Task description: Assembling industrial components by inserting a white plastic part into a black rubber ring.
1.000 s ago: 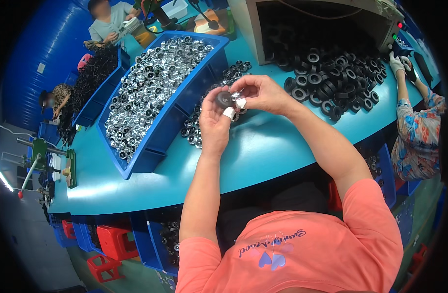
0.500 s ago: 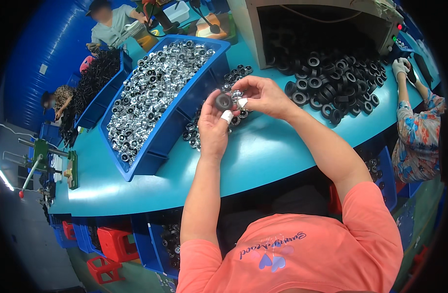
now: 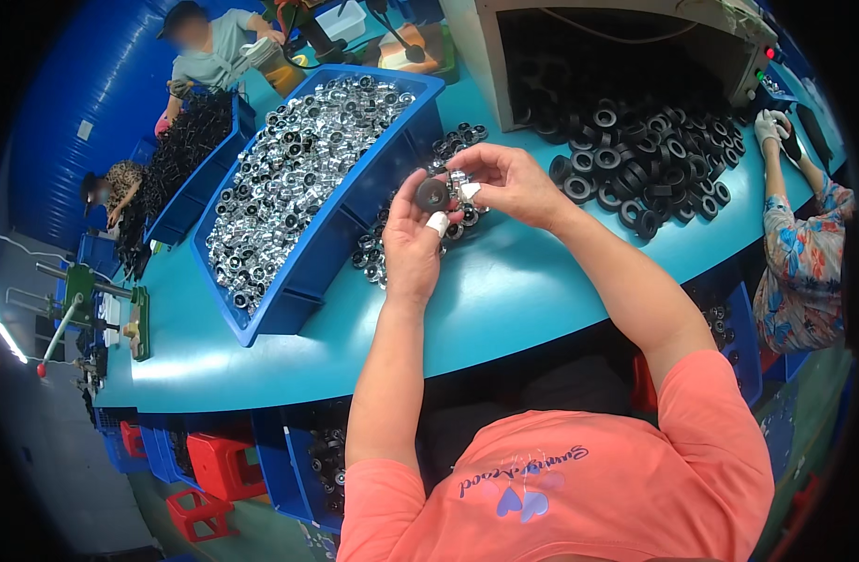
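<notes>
My left hand (image 3: 412,245) is closed on a small black wheel (image 3: 431,195), a tyre with a dark centre, held between thumb and fingers. Right beside it, my right hand (image 3: 514,190) pinches a shiny silver wheel hub (image 3: 459,178) between thumb and forefinger. White tape wraps both thumb tips. Behind and below the hands, loose silver-and-black hubs (image 3: 369,255) lie on the turquoise table (image 3: 486,309), partly hidden by my fingers. A long blue bin (image 3: 328,248) heaped with the same silver hubs (image 3: 294,169) stands just left of my hands.
Black rubber tyres (image 3: 626,173) spill from a pale box-like housing (image 3: 490,70) at the right. A blue bin of dark parts (image 3: 191,155), a green hand press (image 3: 76,298) and red stools (image 3: 222,465) are leftward. One co-worker (image 3: 209,51) sits across, another (image 3: 804,244) at right wears gloves.
My hands stay close together with the wheel and the hub in them. The black wheel has turned slightly to face up more. The co-worker across the table has shifted their arms.
</notes>
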### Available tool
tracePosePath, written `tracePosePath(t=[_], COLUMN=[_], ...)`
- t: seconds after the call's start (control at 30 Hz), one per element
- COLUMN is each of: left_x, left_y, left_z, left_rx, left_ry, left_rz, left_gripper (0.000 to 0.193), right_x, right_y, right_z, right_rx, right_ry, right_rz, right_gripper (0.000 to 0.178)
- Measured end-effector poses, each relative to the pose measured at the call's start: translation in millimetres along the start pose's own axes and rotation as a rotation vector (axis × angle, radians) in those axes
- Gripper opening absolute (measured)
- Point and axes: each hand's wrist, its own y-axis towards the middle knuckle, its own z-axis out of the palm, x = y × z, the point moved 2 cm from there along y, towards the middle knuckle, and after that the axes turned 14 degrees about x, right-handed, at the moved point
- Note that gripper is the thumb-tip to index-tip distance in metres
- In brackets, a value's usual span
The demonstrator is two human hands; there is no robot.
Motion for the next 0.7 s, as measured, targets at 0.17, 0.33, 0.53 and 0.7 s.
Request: tracePosePath(t=[0.17, 0.33, 0.53, 0.7], left_x=[-1.5, -2.8, -4.6, -5.9], left_y=[0.4, -0.7, -1.1, -1.4], left_z=[0.3, -1.2, -1.4, -0.4], left_rx=[0.004, 0.006, 0.013, 0.013], left_ry=[-0.029, -0.085, -0.108, -0.122], left_rz=[-0.004, -0.013, -0.019, -0.031], left_gripper=[0.064, 0.065, 0.066, 0.065], right_x=[1.5, 5.9, 5.2, 5.3], right_y=[-0.1, -0.7, -0.4, -0.5], right_z=[-1.4, -2.0, -6.1, -5.7], right_rx=[-0.012, -0.034, -0.047, -0.059], right_ry=[0.022, 0.06, 0.06, 0.07], right_rz=[-0.004, 0.013, 0.022, 0.016], right_gripper=[0.036, 0.038, 0.04, 0.04])
